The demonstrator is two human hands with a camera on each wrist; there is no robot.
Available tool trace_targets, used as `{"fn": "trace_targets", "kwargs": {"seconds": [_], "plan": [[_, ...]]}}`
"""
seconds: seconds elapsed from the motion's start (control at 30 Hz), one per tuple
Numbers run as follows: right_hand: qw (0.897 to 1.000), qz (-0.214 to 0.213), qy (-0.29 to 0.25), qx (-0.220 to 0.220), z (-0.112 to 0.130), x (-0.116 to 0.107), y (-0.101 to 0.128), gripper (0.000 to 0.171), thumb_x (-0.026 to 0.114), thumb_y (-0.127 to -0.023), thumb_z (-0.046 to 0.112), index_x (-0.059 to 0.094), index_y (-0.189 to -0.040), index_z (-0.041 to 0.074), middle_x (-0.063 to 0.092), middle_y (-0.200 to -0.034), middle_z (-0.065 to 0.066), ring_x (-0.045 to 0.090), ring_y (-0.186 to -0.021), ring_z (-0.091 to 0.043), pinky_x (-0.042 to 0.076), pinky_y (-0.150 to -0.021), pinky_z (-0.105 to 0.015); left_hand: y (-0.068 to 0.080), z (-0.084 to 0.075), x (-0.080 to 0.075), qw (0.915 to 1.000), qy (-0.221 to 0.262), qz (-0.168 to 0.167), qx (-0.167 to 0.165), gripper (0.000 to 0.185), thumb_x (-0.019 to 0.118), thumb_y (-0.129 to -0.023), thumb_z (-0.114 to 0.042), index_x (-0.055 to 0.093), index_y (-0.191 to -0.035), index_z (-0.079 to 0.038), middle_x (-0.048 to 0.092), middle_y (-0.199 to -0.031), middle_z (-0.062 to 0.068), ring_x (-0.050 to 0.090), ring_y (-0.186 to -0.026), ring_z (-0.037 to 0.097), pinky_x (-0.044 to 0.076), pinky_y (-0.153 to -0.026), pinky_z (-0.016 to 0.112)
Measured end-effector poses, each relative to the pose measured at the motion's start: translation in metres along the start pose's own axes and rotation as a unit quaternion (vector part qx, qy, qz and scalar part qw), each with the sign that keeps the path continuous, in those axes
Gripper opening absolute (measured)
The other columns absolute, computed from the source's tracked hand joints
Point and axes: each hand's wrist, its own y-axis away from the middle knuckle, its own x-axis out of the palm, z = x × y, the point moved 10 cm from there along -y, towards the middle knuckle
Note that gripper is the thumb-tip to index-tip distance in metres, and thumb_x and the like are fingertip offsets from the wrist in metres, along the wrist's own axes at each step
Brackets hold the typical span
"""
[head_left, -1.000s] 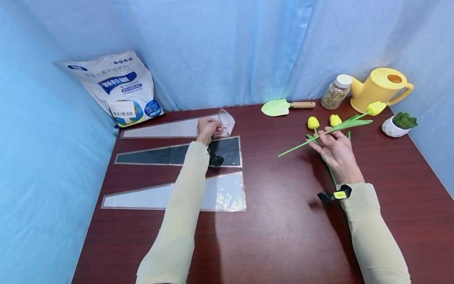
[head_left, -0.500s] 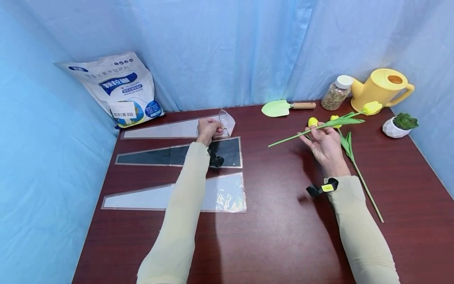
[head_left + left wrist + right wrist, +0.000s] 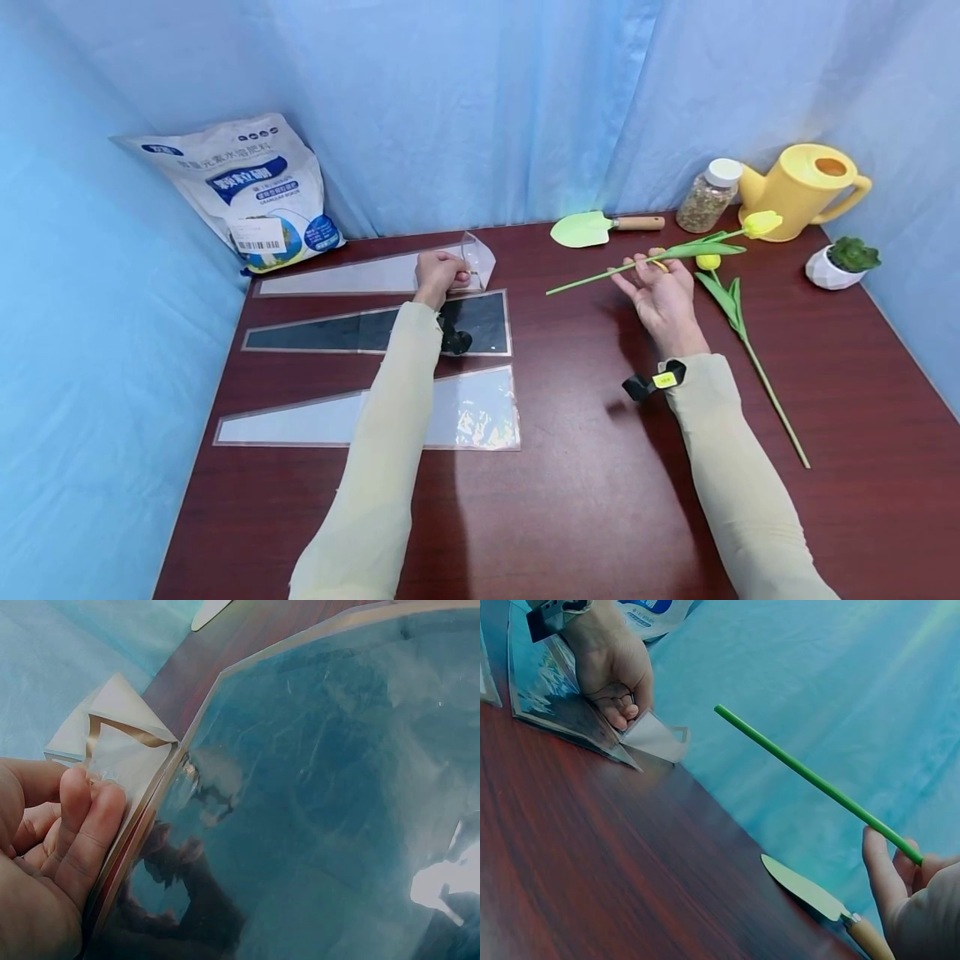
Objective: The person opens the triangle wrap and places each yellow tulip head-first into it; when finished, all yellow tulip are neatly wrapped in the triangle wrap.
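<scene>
While the left hand (image 3: 441, 273) pinches the lifted corner at the wide end of the farthest clear flower sleeve (image 3: 352, 272), the right hand (image 3: 660, 293) holds one artificial yellow tulip (image 3: 761, 223) by its green stem (image 3: 600, 276), above the bench (image 3: 585, 467). The stem lies across the curled fingers and its cut end points to the left, toward the sleeve, with the flower head out on the right near the yellow watering can (image 3: 806, 187).

In the left wrist view the fingertips (image 3: 90, 817) press a thin folded flap of the film. I cannot tell if the mouth of the sleeve is really open or only bent up.

A second tulip (image 3: 738, 333) lies flat on the bench just beside the right hand, and perhaps a third one is hidden under the hand, since a bit of yellow shows there. Two more sleeves, one dark (image 3: 360, 327) and one clear (image 3: 450, 412), lie nearer to the person.

I judge the step in hand is bringing the tulip over to the sleeve. The next move calls for a properly opened mouth and for the stem end to go in first, straight along the sleeve's length.
</scene>
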Motion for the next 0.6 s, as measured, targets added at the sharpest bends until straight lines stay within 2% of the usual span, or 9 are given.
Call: {"fn": "trace_targets", "kwargs": {"seconds": [0.17,0.43,0.5,0.6], "plan": [[1.000,-0.024,-0.005,-0.013,-0.009,0.005,-0.010,0.022,0.047,-0.094,-0.017,0.046,-0.100,0.004,0.058,-0.081,-0.011,0.060,-0.084,-0.027,0.063,-0.069,-0.048,0.001,-0.001,0.000,1.0000,0.006,0.005,0.005,0.012,0.071,-0.090,-0.011,0.073,-0.095,0.000,0.064,-0.060,-0.001,0.064,-0.049,0.005,0.058,-0.056,0.019],[0.998,-0.049,0.028,-0.021,-0.026,0.017,-0.025,0.022,0.045,-0.096,-0.015,0.043,-0.100,0.006,0.055,-0.079,-0.007,0.060,-0.082,-0.023,0.062,-0.066,-0.042,0.001,0.001,0.000,0.9999,0.010,0.010,-0.003,0.011,0.071,-0.090,-0.010,0.073,-0.095,0.000,0.065,-0.060,-0.001,0.064,-0.049,0.005,0.058,-0.056,0.020],[0.998,-0.057,0.029,-0.024,-0.029,0.019,-0.028,0.021,0.046,-0.096,-0.015,0.044,-0.099,0.006,0.055,-0.078,-0.006,0.060,-0.081,-0.023,0.062,-0.075,-0.045,0.001,0.000,0.000,0.9999,0.010,0.009,-0.003,0.011,0.071,-0.090,-0.010,0.073,-0.094,0.000,0.065,-0.060,-0.001,0.064,-0.049,0.005,0.059,-0.056,0.020],[0.997,-0.065,0.028,-0.031,-0.035,0.022,-0.032,0.021,0.047,-0.096,-0.014,0.044,-0.101,0.006,0.053,-0.081,-0.005,0.058,-0.084,-0.023,0.055,-0.099,-0.053,0.001,0.000,0.000,1.0000,0.008,0.006,0.000,0.010,0.071,-0.090,-0.009,0.073,-0.093,0.000,0.065,-0.059,-0.001,0.064,-0.049,0.006,0.059,-0.055,0.020]]}}
